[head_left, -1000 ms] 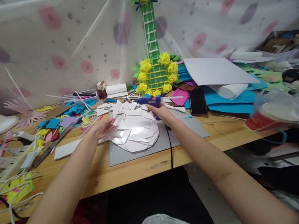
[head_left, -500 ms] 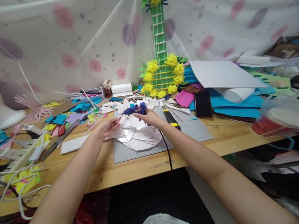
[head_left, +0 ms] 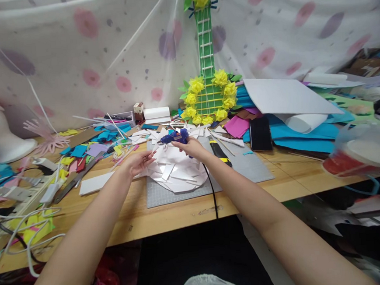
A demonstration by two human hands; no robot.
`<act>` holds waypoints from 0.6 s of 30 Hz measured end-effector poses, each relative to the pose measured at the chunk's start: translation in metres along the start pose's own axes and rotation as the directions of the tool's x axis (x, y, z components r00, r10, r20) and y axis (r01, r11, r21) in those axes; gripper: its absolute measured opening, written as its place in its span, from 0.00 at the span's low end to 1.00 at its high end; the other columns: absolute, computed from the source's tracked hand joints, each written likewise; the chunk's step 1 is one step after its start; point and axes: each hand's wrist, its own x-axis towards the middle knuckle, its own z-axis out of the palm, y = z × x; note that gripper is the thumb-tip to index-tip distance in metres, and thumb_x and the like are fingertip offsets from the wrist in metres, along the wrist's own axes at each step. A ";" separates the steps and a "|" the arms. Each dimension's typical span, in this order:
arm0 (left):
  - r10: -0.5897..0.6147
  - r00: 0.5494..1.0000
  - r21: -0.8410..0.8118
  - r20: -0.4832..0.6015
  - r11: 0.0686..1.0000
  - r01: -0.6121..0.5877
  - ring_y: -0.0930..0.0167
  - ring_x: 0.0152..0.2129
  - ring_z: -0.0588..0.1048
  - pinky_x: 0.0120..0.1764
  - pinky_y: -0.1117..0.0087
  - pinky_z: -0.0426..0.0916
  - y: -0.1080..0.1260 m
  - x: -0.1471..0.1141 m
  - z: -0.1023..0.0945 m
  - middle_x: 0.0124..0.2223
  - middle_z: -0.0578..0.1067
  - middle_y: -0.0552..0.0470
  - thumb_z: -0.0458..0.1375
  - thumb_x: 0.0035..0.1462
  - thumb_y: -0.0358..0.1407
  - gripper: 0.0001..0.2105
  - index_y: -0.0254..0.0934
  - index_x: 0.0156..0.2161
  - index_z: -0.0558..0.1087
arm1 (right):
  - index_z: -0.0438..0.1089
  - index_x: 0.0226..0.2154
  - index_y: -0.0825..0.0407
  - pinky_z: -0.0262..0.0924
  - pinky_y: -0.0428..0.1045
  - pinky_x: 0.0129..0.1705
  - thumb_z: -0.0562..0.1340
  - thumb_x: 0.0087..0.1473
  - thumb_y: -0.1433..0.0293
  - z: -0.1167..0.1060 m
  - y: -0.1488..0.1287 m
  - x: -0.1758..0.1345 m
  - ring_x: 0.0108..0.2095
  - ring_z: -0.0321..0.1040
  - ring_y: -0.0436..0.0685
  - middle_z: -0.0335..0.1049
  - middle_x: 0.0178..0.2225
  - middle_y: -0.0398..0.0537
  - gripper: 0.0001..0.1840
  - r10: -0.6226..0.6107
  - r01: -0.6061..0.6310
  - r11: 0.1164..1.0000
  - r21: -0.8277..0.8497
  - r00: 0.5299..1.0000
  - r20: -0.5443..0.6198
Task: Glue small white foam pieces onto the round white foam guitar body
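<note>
My right hand is wrapped round a blue hot glue gun, its nozzle pointing left. A black cord runs from below that hand over the table's front edge. To the left, my left hand pinches what looks like a small white paper piece at its fingertips, just below the nozzle and apart from it. Beneath both hands, a rounded white paper form covered with overlapping white strips lies on a grey cutting mat.
A black and yellow utility knife and a phone lie at the right. A green paper guitar with yellow flowers stands behind. Power strips and cables crowd the left; a bagged red cup stands at right.
The whole view has shifted slightly, so the scene sits a little further right. The glue gun's nozzle has drawn slightly away from my left fingertips. Both hands keep their grips.
</note>
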 end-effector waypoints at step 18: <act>-0.030 1.000 0.066 0.009 0.997 0.029 0.80 0.14 0.70 0.22 0.82 0.73 0.001 -0.004 -0.003 0.19 0.71 0.54 0.53 0.56 0.22 0.06 0.27 0.34 0.72 | 0.67 0.28 0.54 0.54 0.44 0.21 0.62 0.48 0.57 -0.018 0.008 0.025 0.17 0.57 0.46 0.65 0.20 0.43 0.15 0.038 -0.031 0.999 0.039 0.984 -0.173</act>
